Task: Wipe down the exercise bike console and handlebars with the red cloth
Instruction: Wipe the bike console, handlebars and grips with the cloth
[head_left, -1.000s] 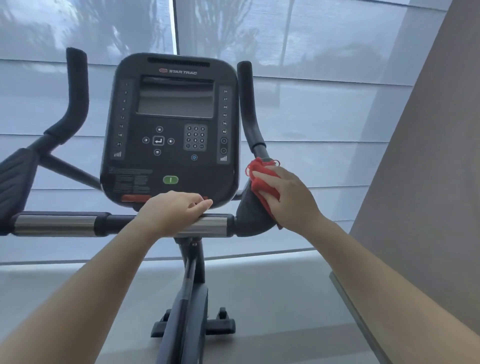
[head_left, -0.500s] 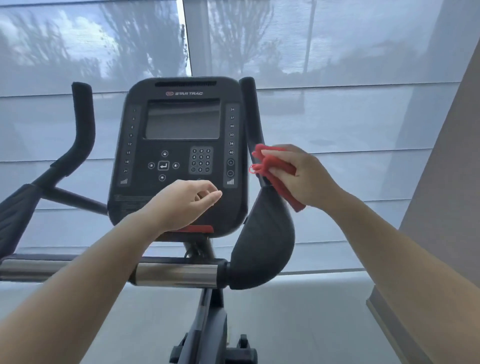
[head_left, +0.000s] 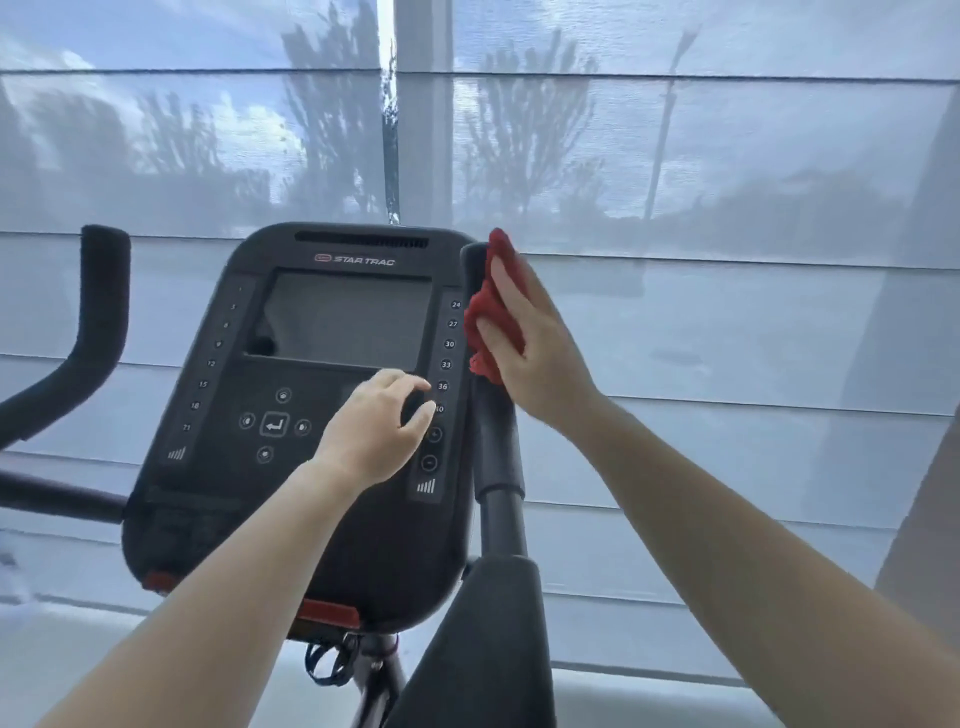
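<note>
While our right hand (head_left: 524, 343), centre right of frame, clamps the crumpled red cloth (head_left: 491, 312) round the top of the black foam handlebar upright (head_left: 496, 426) and our left hand (head_left: 379, 426) hovers loosely curled, empty, before the dark plastic console (head_left: 311, 519), we judge handlebar wiping under way, next a firm downward stroke.

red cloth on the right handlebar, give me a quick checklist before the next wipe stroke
1. The right hand holds the red cloth: ok.
2. Cloth against the right handlebar, near its top: ok.
3. Grip below the hand unobstructed for a downward stroke: ok.
4. The left hand away from the cloth, in front of the console: ok.
5. Left hand off the console buttons: cannot tell.
</note>
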